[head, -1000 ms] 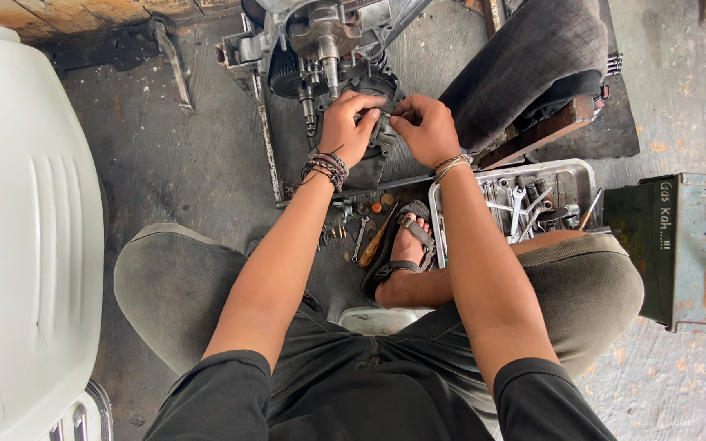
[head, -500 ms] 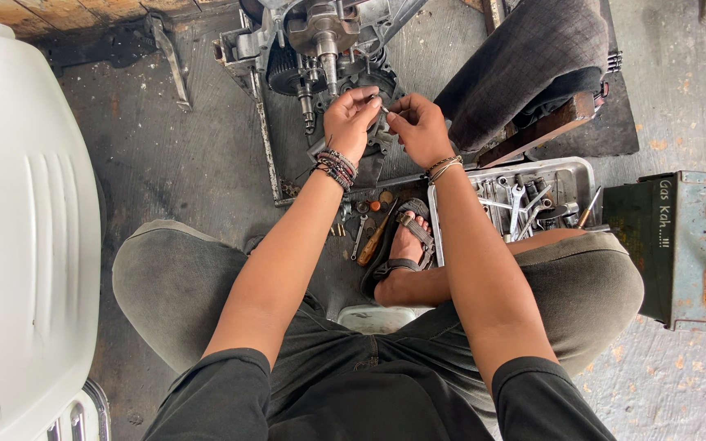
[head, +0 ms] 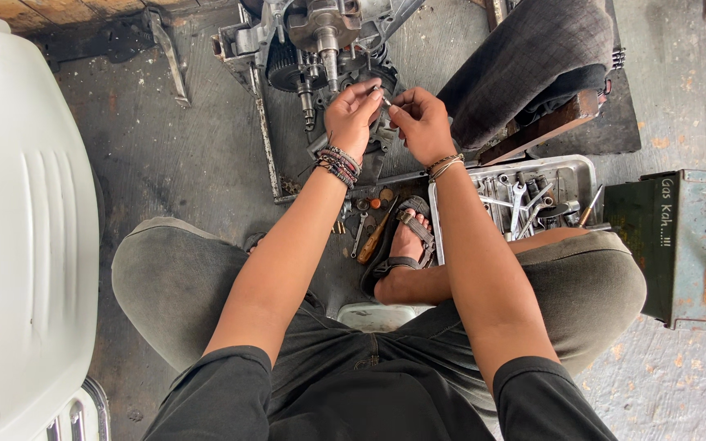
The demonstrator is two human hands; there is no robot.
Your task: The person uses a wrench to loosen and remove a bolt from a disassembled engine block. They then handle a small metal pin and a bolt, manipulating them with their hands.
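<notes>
Sitting low with knees spread, the person fills the bottom of the view, one sandalled foot [head: 406,245] tucked in on the stained concrete floor [head: 165,163]. Beside that foot lie a few loose tools, and just to the right a metal tray [head: 586,171] holds spanners and sockets in a heap. A grey-green metal box [head: 680,245] stands further right; a white moulded panel [head: 18,245] takes up the left edge.

Both forearms reach forward and meet over the engine [head: 328,41]. The left hand [head: 351,118] — beaded bands on its wrist — and the right hand [head: 422,122] have their fingertips pinched together on a small metal part [head: 384,100], thumbs and forefingers closed on it from either side. That part is held in the air just above the engine's near casing — not resting on it. Beyond, a dark folded cloth [head: 533,57] lies over a wooden block [head: 545,126].
</notes>
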